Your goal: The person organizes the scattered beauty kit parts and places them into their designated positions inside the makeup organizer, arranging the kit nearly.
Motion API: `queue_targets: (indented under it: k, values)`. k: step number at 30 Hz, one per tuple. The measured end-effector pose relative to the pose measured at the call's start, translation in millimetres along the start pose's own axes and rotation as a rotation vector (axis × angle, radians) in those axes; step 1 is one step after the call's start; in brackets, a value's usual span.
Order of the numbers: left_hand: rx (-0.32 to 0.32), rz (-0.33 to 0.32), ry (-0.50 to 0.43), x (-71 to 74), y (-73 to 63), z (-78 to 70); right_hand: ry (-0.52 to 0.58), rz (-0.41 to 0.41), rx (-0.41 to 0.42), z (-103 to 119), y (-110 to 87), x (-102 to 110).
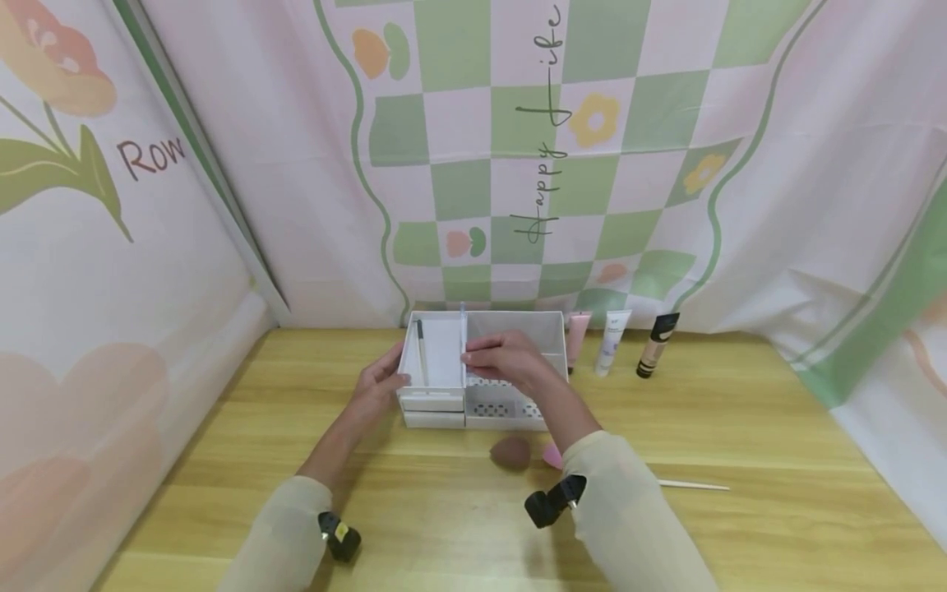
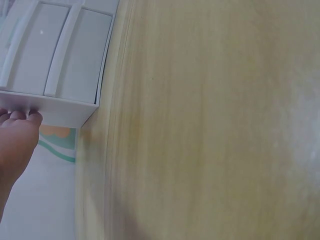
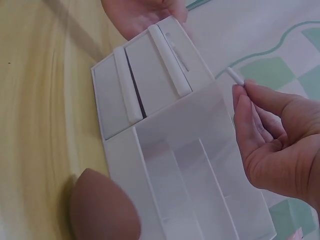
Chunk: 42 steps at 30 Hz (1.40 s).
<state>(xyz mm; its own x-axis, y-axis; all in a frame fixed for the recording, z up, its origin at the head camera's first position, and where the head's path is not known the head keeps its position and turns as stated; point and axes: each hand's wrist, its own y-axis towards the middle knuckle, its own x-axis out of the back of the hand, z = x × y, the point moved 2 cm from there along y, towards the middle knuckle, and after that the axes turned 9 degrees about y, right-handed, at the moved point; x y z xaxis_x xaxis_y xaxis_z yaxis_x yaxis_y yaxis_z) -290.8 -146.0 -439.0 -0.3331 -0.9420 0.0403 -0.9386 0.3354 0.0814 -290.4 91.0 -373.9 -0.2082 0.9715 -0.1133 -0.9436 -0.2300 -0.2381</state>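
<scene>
Head view: the left hand (image 1: 376,388), fingers extended, braced the organizer (image 1: 435,420), apparently steadying it; the right hand (image 1: 510,358) pinched a thin stick (image 1: 463,324).

Head view: from your head, forward and down, farthest back, organizer (image 1: 540,329) mid-frame
Left wrist: close, tilted, mostly worktop (image 2: 210,125), organizer upper left
Right wrist: close, tilted, on your organizer's drawers (image 3: 110,95)
Both wrists share: drawers, your left hand (image 3: 142,20)
</scene>
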Motion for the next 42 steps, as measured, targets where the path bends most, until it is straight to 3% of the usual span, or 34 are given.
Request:
queue_targets:
  k: [14, 27, 42]
  values:
    - [0.01, -0.002, 0.017, 1.2, 0.8, 0.4, -0.126, -0.057, -0.085, 18.3, 20.1, -19.8]
    - [0.014, -0.041, 0.039, -0.5, 1.0, 1.0, -0.402, -0.102, -0.102, 26.9, 24.2, -43.4]
    - [0.024, -0.032, 0.055, 0.8, 1.8, 1.2, -0.465, -0.156, -0.117, 28.8, 25.7, -46.8]
